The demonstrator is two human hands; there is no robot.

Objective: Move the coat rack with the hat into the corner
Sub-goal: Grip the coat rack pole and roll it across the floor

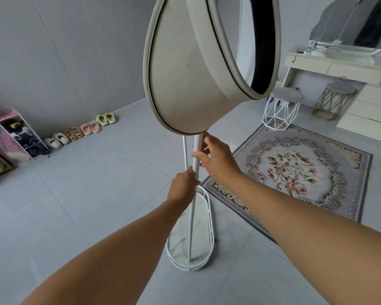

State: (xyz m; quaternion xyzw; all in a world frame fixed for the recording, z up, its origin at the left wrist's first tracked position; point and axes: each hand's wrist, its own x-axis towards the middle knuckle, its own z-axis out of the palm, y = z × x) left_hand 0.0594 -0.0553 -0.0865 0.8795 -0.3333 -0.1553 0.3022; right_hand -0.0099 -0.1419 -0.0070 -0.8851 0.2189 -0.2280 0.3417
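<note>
Both hands grip coat rack pole below hat.

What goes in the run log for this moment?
both hands gripping | left hand low, right hand above on coat rack pole | hat on top

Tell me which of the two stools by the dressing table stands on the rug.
The white wire stool, nearer the coat rack: its base rests on the rug corner. The gold wire stool sits on bare floor under the dressing table.
</note>
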